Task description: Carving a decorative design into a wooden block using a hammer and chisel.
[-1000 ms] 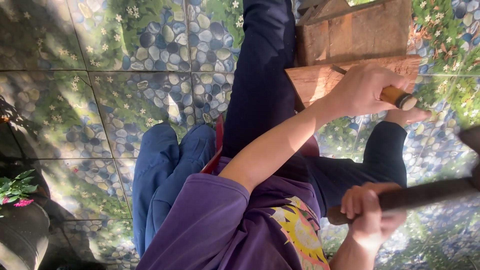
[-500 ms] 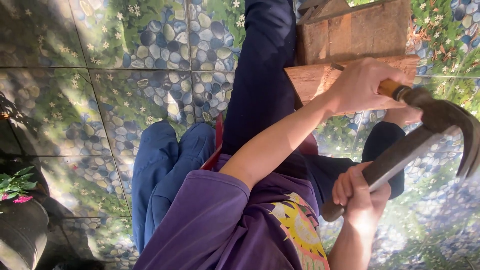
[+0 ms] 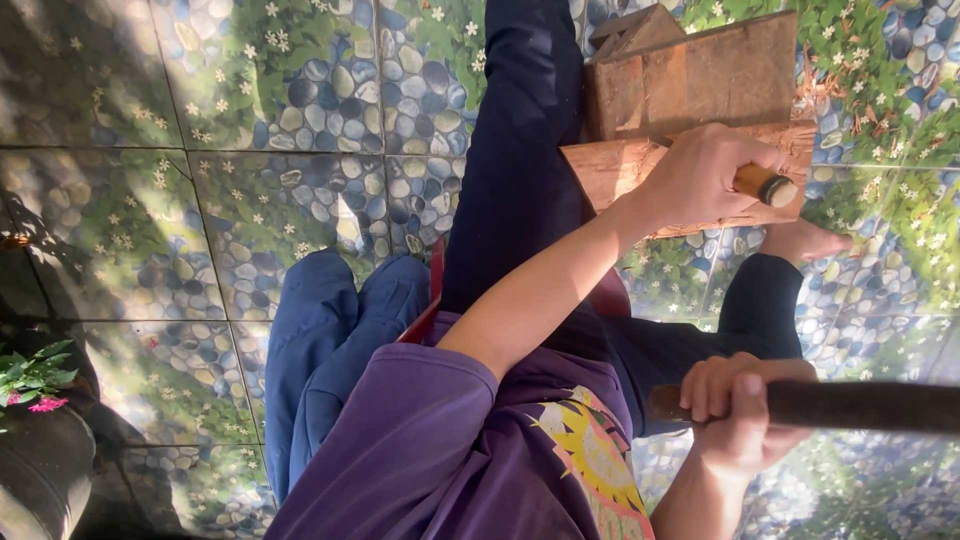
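Note:
My left hand is wrapped around a tool with a round wooden handle, whose end rests against a rough wooden piece lying over my dark-trousered leg. My right hand grips the dark handle of a hammer. The handle runs off the right edge of the view, so the hammer's head is out of sight. The hammer is held well away from the wooden-handled tool. I wear a purple shirt.
The floor is pebble-patterned tile with small flowers printed on it. A blue cloth lies beside my leg. My bare foot rests under the wood. A dark pot with a pink-flowered plant stands at the lower left.
Half a second ago the hammer's head was against the end of the wooden-handled tool. My right hand has since swung it back, away from the tool. My left hand has stayed on the tool.

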